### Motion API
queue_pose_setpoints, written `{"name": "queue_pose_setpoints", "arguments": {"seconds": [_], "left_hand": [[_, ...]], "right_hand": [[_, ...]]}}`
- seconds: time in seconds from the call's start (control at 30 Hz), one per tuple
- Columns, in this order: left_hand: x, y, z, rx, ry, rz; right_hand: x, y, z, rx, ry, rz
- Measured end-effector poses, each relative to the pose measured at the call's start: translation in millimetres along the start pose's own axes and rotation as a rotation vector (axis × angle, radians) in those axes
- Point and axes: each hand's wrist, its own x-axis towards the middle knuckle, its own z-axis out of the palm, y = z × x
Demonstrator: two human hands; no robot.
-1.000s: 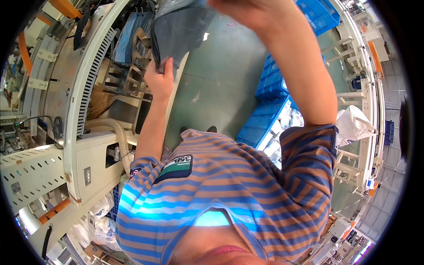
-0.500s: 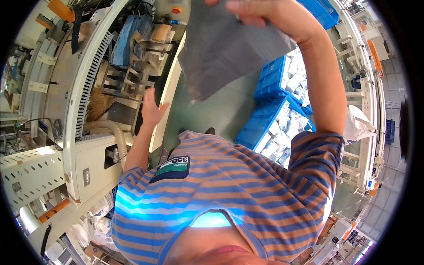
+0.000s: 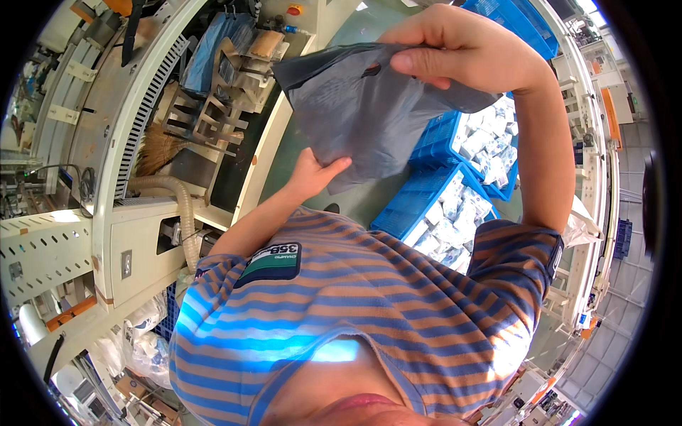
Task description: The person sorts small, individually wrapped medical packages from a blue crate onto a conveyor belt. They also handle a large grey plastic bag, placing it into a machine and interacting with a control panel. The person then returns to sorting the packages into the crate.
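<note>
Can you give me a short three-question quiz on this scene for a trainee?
1. True or false: both hands hold the grey bag.
2. What lies in the blue crates? A) small white packets B) bottles C) tools
3. Which hand grips the bag's top edge?

Key:
1. True: the left hand holds its lower part, the right hand its top.
2. A
3. The right hand

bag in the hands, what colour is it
Plain grey bag, seen best in the head view.

Grey plastic mailer bag [image 3: 369, 106] above blue crates of white packets [image 3: 455, 227].
</note>
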Motion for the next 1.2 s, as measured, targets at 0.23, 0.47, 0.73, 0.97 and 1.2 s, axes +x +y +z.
{"name": "queue_pose_setpoints", "arguments": {"seconds": [0.23, 0.47, 0.73, 0.97, 1.2], "left_hand": [[-12, -45, -11, -0.053, -0.161, -0.336], [5, -59, -62, -0.421, 0.264, -0.255], [57, -54, -114, -1.175, 0.203, -0.053], [114, -107, -209, -0.997, 0.746, 0.023], [150, -58, -301, -0.199, 0.84, 0.359]], "right_hand": [[-52, 38, -26, 0.027, 0.358, -0.007], [-45, 84, -29, 0.396, 0.578, 0.023], [67, 106, -71, 0.627, 0.596, -0.043], [188, 158, -123, 0.426, 0.506, 0.0], [266, 295, -151, 0.169, 0.71, -0.017]]}}
